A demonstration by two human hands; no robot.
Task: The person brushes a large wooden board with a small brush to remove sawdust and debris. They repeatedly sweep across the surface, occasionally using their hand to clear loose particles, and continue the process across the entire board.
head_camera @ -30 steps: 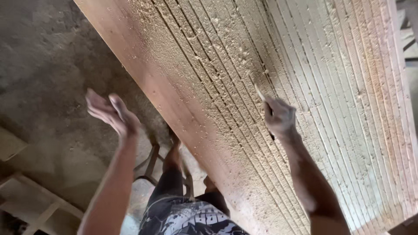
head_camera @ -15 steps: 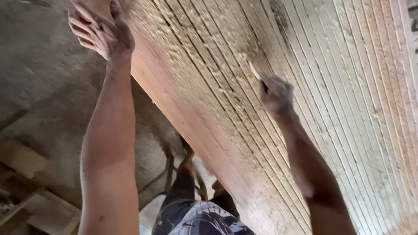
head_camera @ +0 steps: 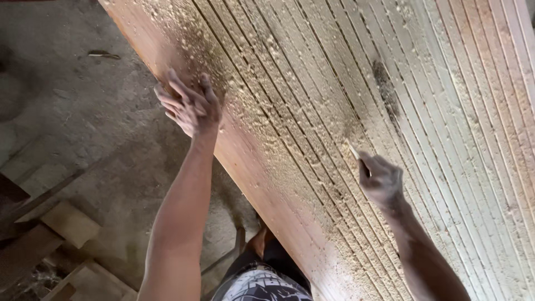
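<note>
Dusty concrete floor (head_camera: pixel 83 128) fills the left of the head view, with loose wooden offcuts (head_camera: pixel 67 223) lying at the lower left. Rising diagonally from lower centre to the top right is a broad wooden board (head_camera: pixel 434 111), cut with many parallel lengthwise grooves and covered in pale sawdust (head_camera: pixel 262 95), thickest along its left part; a dark stain (head_camera: pixel 384 92) marks the upper middle. Left hand (head_camera: pixel 189 103): raised at the board's left edge, fingers spread apart and slightly curled, holding nothing, touching or just above the sawdust-covered face; actual contact cannot be told. Right hand (head_camera: pixel 382 179): resting on the grooved face further right, fingers closed together around a small pale tool (head_camera: pixel 353 150), of which only a short tip projects above the fist. Patterned shorts (head_camera: pixel 262 284) and a foot (head_camera: pixel 259 242) appear at the bottom, between the forearms.
</note>
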